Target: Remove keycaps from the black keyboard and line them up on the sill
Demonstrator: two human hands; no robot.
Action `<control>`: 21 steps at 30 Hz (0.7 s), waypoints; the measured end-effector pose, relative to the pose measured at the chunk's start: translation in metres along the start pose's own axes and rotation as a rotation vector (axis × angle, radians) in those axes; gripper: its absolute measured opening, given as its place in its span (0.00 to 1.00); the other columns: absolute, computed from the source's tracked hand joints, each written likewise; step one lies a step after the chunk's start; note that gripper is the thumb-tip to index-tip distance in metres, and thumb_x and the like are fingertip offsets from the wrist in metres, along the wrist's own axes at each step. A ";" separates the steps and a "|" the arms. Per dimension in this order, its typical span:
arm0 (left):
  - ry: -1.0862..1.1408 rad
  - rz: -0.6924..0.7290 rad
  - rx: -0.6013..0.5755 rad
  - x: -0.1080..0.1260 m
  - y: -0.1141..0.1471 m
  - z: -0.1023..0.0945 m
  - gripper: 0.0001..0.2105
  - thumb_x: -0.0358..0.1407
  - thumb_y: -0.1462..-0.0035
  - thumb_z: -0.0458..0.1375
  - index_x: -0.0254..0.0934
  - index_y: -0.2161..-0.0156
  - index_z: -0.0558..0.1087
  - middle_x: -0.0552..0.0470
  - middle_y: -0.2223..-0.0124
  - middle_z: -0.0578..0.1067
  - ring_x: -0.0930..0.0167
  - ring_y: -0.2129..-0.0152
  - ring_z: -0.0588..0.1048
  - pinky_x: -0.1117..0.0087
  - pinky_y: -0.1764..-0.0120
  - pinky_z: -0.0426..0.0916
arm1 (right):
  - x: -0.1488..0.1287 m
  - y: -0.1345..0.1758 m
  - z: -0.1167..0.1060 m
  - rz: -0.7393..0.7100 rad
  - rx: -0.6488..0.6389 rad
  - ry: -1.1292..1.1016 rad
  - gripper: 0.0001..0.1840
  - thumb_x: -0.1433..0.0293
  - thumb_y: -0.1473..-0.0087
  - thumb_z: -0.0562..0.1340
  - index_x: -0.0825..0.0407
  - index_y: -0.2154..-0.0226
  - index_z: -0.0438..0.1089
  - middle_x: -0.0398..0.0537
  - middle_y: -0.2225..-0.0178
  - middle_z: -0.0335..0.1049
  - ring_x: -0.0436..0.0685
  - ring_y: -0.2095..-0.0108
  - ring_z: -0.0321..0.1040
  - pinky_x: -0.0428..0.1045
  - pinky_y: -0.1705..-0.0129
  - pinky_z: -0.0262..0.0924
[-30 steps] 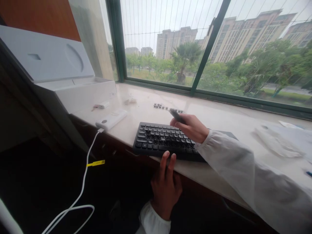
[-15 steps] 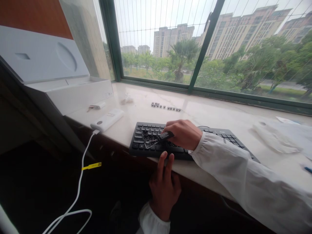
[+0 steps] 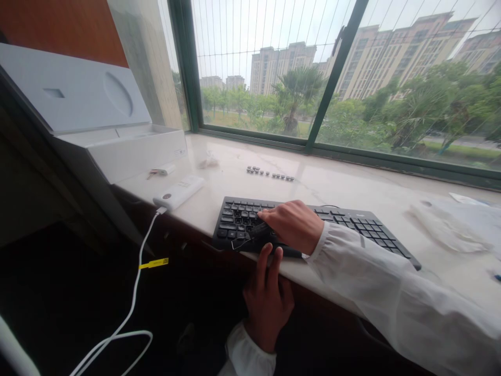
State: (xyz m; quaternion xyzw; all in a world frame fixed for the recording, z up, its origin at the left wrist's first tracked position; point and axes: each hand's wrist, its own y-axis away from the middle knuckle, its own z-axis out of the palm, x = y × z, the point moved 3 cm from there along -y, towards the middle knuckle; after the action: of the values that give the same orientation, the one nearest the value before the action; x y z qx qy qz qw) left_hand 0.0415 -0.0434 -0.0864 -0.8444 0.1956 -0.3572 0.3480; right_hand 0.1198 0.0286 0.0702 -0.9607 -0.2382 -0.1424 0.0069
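On the sill lies a black keyboard [image 3: 379, 230] with a few keys off at its left part, leaving dark gaps. My right hand [image 3: 295, 224] is closed around a black keycap puller [image 3: 260, 231] above the left half. The puller's wire end points left, over the keyboard's front left keys. Fingers stretched, my left hand [image 3: 268, 297] comes from below, its fingertips at the keyboard's front edge; whether they touch is unclear. Behind the keyboard, several loose keycaps [image 3: 270, 174] lie in a row.
To the left, a white power bank [image 3: 180, 192] with a white cable [image 3: 135, 282] lies near the sill's edge. An open white box [image 3: 136, 154] stands behind it. Crumpled clear plastic [image 3: 446, 224] and papers lie at the right. A window [image 3: 254, 130] closes the back.
The keycap puller has tipped lower, its wire end shifting from over the keys toward the keyboard's front edge. My right hand has turned with it. The view has shifted slightly; my left hand keeps its pose.
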 end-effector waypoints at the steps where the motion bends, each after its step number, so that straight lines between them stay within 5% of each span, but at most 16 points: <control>1: -0.005 0.003 0.004 0.000 0.000 0.000 0.28 0.26 0.43 0.50 0.41 0.37 0.58 0.46 0.37 0.63 0.66 0.48 0.71 0.70 0.57 0.73 | 0.000 0.000 0.000 -0.002 0.015 0.012 0.19 0.79 0.49 0.56 0.55 0.55 0.72 0.55 0.66 0.77 0.65 0.65 0.75 0.50 0.72 0.53; 11: -0.011 -0.004 -0.015 0.000 0.000 0.001 0.29 0.26 0.45 0.51 0.41 0.37 0.58 0.46 0.37 0.63 0.65 0.49 0.72 0.69 0.58 0.73 | -0.001 -0.001 0.002 -0.035 0.090 0.066 0.16 0.77 0.47 0.56 0.56 0.56 0.72 0.54 0.73 0.76 0.63 0.70 0.74 0.50 0.76 0.45; 21: -0.018 -0.003 -0.005 -0.001 0.002 0.002 0.29 0.26 0.44 0.50 0.42 0.37 0.58 0.46 0.37 0.63 0.66 0.49 0.72 0.70 0.58 0.73 | -0.007 -0.002 0.005 -0.043 0.128 0.117 0.14 0.75 0.38 0.51 0.57 0.59 0.72 0.53 0.75 0.74 0.59 0.73 0.72 0.49 0.74 0.47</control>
State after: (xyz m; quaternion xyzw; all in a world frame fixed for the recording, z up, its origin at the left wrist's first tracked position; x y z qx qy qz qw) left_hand 0.0424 -0.0429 -0.0894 -0.8487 0.1919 -0.3498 0.3472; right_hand 0.1141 0.0278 0.0638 -0.9430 -0.2667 -0.1830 0.0789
